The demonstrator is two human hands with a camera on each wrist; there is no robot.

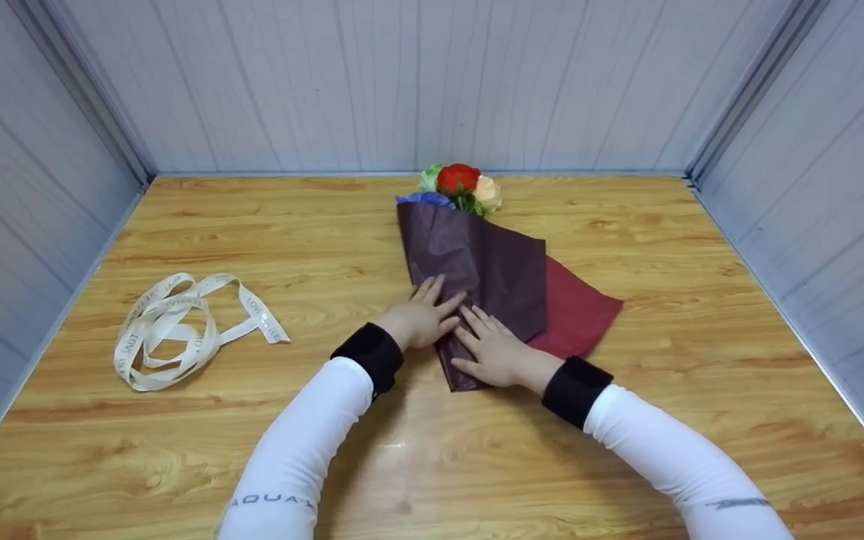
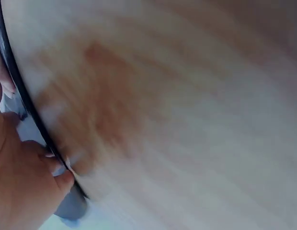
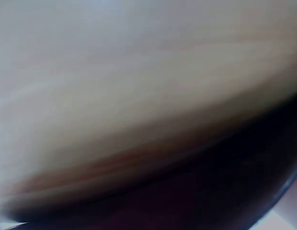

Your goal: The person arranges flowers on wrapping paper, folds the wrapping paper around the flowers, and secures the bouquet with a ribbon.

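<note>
A bouquet lies on the table, wrapped in dark purple paper (image 1: pixel 511 270) with its red side (image 1: pixel 578 315) showing at the right. Red, cream, green and blue flowers (image 1: pixel 458 178) stick out at the far end; their stems are hidden. My left hand (image 1: pixel 421 321) rests on the paper's left edge with fingers spread. Just right of it, my right hand (image 1: pixel 493 351) lies on the lower part, fingers extended and pressing the paper. In the left wrist view, the left hand's fingers (image 2: pixel 38 177) meet the paper's dark edge. The right wrist view is blurred.
A loosely coiled white ribbon (image 1: pixel 211 330) with printed lettering lies at the left of the wooden table (image 1: pixel 702 420). Pale panel walls (image 1: pixel 417 82) enclose the table at the back and both sides, close behind the flowers.
</note>
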